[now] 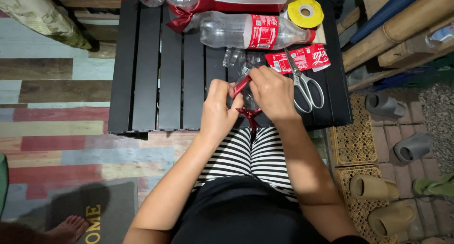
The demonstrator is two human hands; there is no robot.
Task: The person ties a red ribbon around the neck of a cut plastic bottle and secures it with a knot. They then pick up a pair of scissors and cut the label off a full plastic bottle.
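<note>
view: head-worn, single
facing: straight down over lap and black slatted table
nearness: close, arm's reach
shared: nothing, lone view

You hold a small clear plastic piece with a shiny red ribbon wrapped on it. It sits just left of the scissors.

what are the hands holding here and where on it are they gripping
Both hands hold a red ribbon wrapped on a small clear plastic piece: the left hand pinches its lower end, the right hand its upper end.
</note>
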